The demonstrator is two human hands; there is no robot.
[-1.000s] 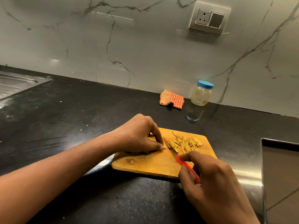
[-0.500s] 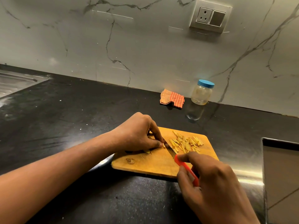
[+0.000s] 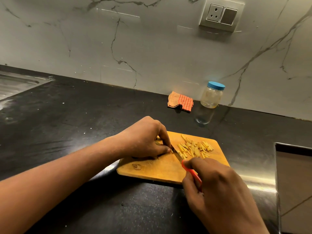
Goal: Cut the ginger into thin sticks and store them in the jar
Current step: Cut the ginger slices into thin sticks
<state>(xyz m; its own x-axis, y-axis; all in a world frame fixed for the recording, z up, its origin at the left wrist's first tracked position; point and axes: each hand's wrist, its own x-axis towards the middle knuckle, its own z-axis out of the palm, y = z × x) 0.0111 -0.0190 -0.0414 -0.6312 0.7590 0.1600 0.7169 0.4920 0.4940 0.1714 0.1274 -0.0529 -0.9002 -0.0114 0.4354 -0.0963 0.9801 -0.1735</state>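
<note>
Centre frame, on a cutting board (image 3: 160, 169), the left hand (image 3: 145, 139) pins the uncut ginger (image 3: 157, 142) under curled fingers while the right hand (image 3: 217, 188) grips a red-handled knife (image 3: 176, 153), its blade hard against those fingertips (image 3: 167, 150), so a slip could nick them; the lidded jar (image 3: 211, 96) stands farther up, right of centre.

I count two hands, my left hand (image 3: 143, 139) and my right hand (image 3: 219, 188). There is one knife (image 3: 177, 154), one cutting board (image 3: 152, 168), one jar (image 3: 211, 97) with one blue lid (image 3: 216, 85), and one folded cloth (image 3: 180, 102). One uncut ginger piece (image 3: 157, 142) shows, half hidden. The ginger sticks (image 3: 194, 147) lie in one heap, too many to number. One socket plate (image 3: 221, 14), one sink (image 3: 15, 83).
</note>
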